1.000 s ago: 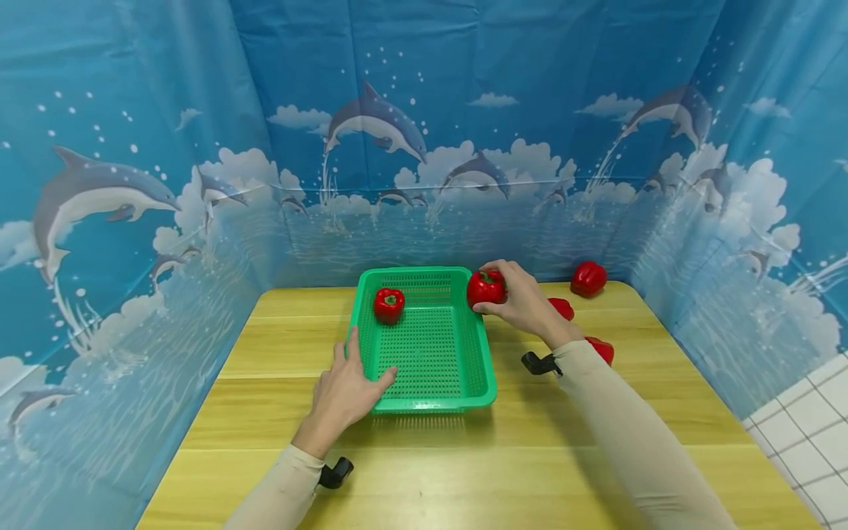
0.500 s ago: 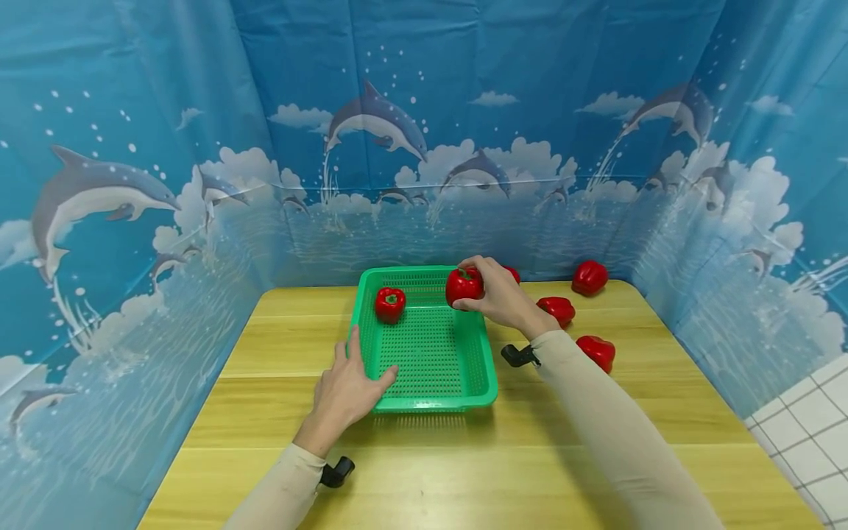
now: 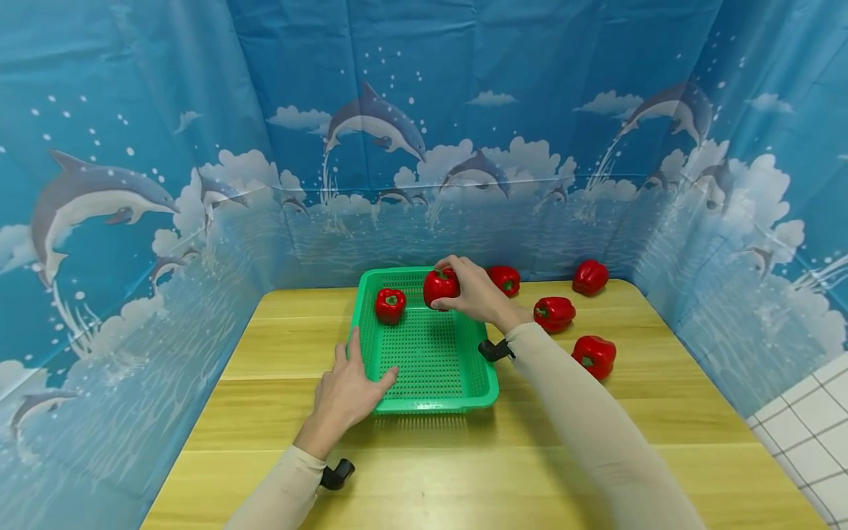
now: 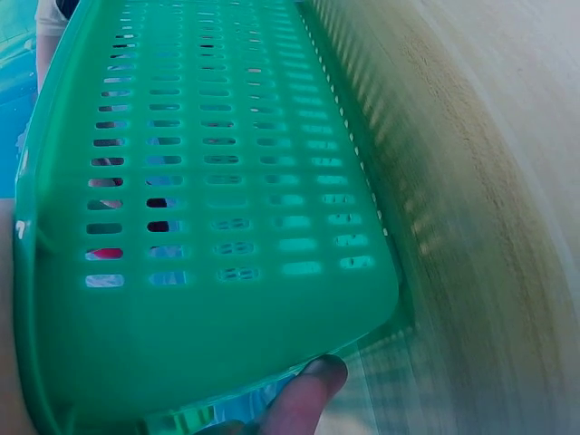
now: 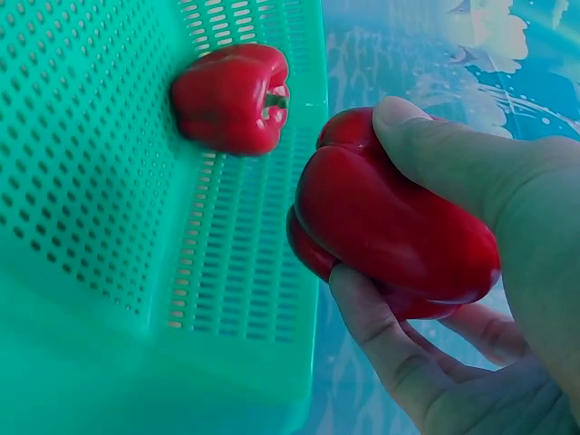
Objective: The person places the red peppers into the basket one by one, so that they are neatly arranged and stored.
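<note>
A green plastic basket (image 3: pixel 424 405) with slotted walls stands on the wooden table. One red bell pepper (image 3: pixel 390 306) sits inside it, toward the back left. My right hand (image 3: pixel 478 296) holds another red bell pepper (image 5: pixel 390 217) between thumb and fingers, above the back right part of the basket. My left hand (image 3: pixel 346 397) holds the basket's near left corner. Its thumb lies at the rim, and in the left wrist view a fingertip (image 4: pixel 324 370) touches the lower edge; the other fingers are largely hidden there.
Several more red peppers lie on the table (image 3: pixel 278 419) right of the basket: one at the back (image 3: pixel 505 280), others farther right, including a far pepper (image 3: pixel 589 277) and a nearer pepper (image 3: pixel 594 357). A blue dolphin-print curtain (image 3: pixel 424 147) encloses the table's back and sides.
My right hand has carried its pepper leftward from the basket's right rim to over the inside. Peppers behind the right arm have come into view. The left hand and basket have stayed put.
</note>
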`<act>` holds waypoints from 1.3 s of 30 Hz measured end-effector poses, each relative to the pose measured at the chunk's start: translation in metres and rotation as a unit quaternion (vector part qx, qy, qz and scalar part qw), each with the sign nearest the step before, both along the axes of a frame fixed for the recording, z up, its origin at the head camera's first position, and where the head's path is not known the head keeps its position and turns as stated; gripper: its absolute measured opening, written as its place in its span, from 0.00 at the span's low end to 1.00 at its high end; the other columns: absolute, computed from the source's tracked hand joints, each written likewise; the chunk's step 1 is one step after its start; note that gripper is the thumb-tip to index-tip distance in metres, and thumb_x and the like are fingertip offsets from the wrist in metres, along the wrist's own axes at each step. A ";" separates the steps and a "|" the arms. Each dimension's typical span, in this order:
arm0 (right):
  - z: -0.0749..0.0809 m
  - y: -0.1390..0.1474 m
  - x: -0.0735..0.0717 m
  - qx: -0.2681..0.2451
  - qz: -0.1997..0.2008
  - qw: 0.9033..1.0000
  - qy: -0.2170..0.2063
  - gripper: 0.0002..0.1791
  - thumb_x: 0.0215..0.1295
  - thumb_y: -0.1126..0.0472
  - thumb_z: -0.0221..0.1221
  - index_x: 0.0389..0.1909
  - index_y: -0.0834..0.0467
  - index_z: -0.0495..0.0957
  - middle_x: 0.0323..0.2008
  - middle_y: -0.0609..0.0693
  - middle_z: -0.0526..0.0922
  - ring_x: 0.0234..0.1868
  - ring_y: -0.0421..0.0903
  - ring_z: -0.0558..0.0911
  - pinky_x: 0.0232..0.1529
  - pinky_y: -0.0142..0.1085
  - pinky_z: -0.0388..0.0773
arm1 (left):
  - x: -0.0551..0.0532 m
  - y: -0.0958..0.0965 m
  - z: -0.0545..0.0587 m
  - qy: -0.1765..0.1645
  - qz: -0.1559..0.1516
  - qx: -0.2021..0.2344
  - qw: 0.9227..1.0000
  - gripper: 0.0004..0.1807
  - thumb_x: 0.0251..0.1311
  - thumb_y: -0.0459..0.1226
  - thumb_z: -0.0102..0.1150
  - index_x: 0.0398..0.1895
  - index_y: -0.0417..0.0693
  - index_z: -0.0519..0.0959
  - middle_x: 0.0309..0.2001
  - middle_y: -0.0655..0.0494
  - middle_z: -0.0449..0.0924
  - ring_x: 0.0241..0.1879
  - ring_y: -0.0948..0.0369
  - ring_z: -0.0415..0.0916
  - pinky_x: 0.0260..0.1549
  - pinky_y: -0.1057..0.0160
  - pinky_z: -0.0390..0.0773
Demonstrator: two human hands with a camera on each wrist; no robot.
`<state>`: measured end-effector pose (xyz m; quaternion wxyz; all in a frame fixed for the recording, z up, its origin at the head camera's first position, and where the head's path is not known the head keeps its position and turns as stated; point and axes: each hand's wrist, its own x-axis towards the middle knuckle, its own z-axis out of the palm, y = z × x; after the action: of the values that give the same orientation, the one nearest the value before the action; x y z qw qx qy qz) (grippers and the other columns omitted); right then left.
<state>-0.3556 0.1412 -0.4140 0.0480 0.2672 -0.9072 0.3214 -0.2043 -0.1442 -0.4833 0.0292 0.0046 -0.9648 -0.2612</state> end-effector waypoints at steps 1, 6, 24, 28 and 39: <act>0.000 -0.003 -0.001 -0.001 0.002 1.000 -0.002 0.40 0.76 0.51 0.80 0.81 0.55 0.73 0.76 0.62 0.79 0.76 0.65 0.81 0.69 0.64 0.89 | 0.000 0.000 0.000 0.000 0.000 0.001 1.000 0.65 0.76 0.68 0.65 1.00 0.49 0.43 0.86 0.30 0.65 0.24 0.46 0.75 0.22 0.53 0.73; -0.001 -0.014 -0.004 -0.007 0.011 1.000 -0.013 0.39 0.76 0.52 0.80 0.80 0.56 0.74 0.77 0.62 0.79 0.77 0.66 0.80 0.68 0.63 0.90 | 0.000 -0.001 0.000 0.000 0.001 0.002 1.000 0.64 0.76 0.68 0.65 1.00 0.48 0.43 0.86 0.30 0.64 0.23 0.46 0.75 0.22 0.53 0.73; -0.015 -0.035 -0.020 0.007 -0.003 0.999 -0.043 0.38 0.76 0.52 0.80 0.80 0.54 0.74 0.77 0.62 0.79 0.76 0.63 0.81 0.67 0.58 0.91 | -0.002 0.000 -0.001 0.003 0.007 0.001 1.000 0.64 0.76 0.68 0.65 1.00 0.50 0.43 0.83 0.30 0.68 0.21 0.47 0.75 0.21 0.54 0.73; -0.017 -0.038 -0.023 0.009 -0.003 0.999 -0.048 0.38 0.76 0.53 0.80 0.80 0.54 0.74 0.77 0.62 0.79 0.76 0.63 0.81 0.66 0.58 0.91 | -0.002 -0.001 -0.001 0.005 0.006 -0.003 1.000 0.65 0.76 0.69 0.65 1.00 0.49 0.43 0.83 0.30 0.68 0.21 0.47 0.74 0.21 0.54 0.73; -0.031 -0.046 -0.031 0.028 -0.011 0.997 -0.067 0.40 0.75 0.53 0.81 0.81 0.55 0.74 0.77 0.63 0.78 0.76 0.64 0.82 0.67 0.57 0.91 | -0.001 0.000 0.000 0.006 0.007 -0.008 1.000 0.64 0.76 0.68 0.65 1.00 0.48 0.44 0.83 0.30 0.68 0.22 0.47 0.75 0.22 0.52 0.75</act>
<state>-0.3867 0.0953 -0.4445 -0.0166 0.2364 -0.9200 0.3122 -0.2058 -0.1443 -0.4828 0.0372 0.0095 -0.9667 -0.2530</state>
